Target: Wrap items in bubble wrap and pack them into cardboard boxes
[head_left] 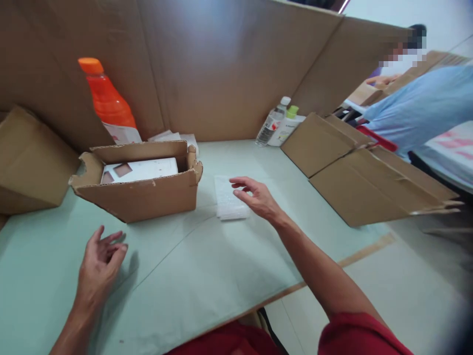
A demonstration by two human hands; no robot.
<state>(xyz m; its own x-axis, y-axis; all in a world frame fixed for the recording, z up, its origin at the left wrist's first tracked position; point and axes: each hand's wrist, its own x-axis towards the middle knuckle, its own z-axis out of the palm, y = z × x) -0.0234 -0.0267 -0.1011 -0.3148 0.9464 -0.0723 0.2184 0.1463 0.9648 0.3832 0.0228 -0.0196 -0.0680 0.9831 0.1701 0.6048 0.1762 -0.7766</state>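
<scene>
Box (162,203) of brown cardboard, open at the top, stands on the pale green table cover (192,276); inside it lies a white item (151,169) with dark square patches on its upper side; just to the right of the box, flat on the cover, lies a translucent packet (229,202), seemingly bubble wrap, though glare blurs its surface. The right hand (260,199) reaches across the packet's right side, fingers bent forward and parted from the thumb; whether the fingertips touch the packet or hang just over it, I cannot tell. The left hand (101,261) hovers in front of the box, near its left half, palm turned inward, fingers loosely curled and apart; its shadow falls on the cover beside it.

Behind the box stands an orange bottle (111,103), with white sheets (166,136) just to its right; left of the box sits a larger carton (33,162); well to the box's right are a clear bottle (271,123), a green-capped white bottle (286,130) and brown cartons (362,172); beyond these, a person in light blue (424,103) bends forward.
</scene>
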